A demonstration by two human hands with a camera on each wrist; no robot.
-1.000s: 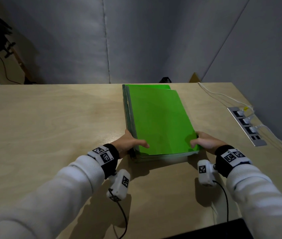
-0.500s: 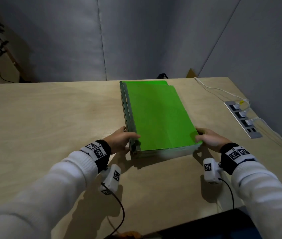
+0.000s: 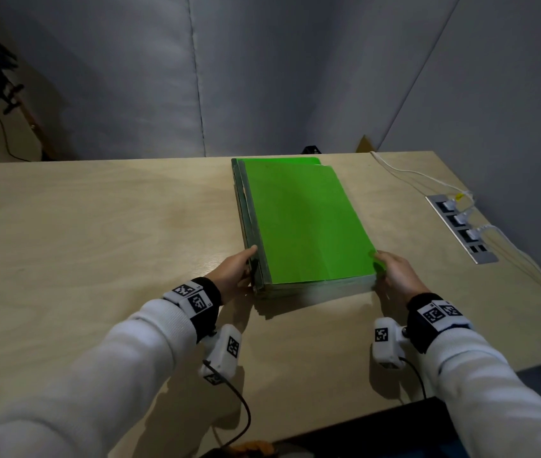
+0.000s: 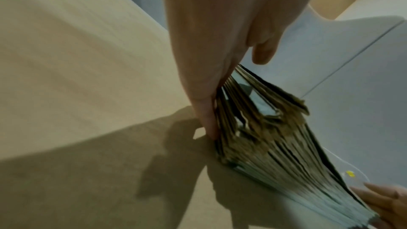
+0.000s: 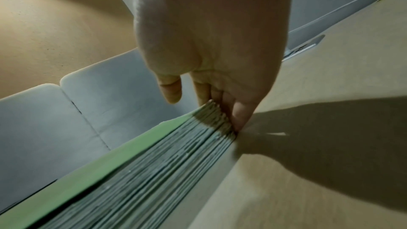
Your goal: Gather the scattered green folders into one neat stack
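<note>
The green folders (image 3: 302,223) lie in one thick stack on the wooden table (image 3: 97,242), right of centre, with the top cover bright green. My left hand (image 3: 241,267) presses its straight fingers (image 4: 207,111) against the stack's left side (image 4: 264,128) at the near corner, thumb lifted free. At the near right corner my right hand (image 3: 393,272) presses flat against the stack's right side, its fingers (image 5: 240,111) straight on the folder edges (image 5: 154,171) and its thumb off the cover. One far corner of a lower folder sticks out slightly.
A recessed power strip (image 3: 462,228) with white plugs and cables sits in the table at the right. The stack's far end reaches close to the table's back edge by the grey wall. A dark object (image 3: 378,431) lies at the near edge.
Both thumbs have come off the top cover. The hands now press flat against the stack's two sides. The stack itself has barely moved.
</note>
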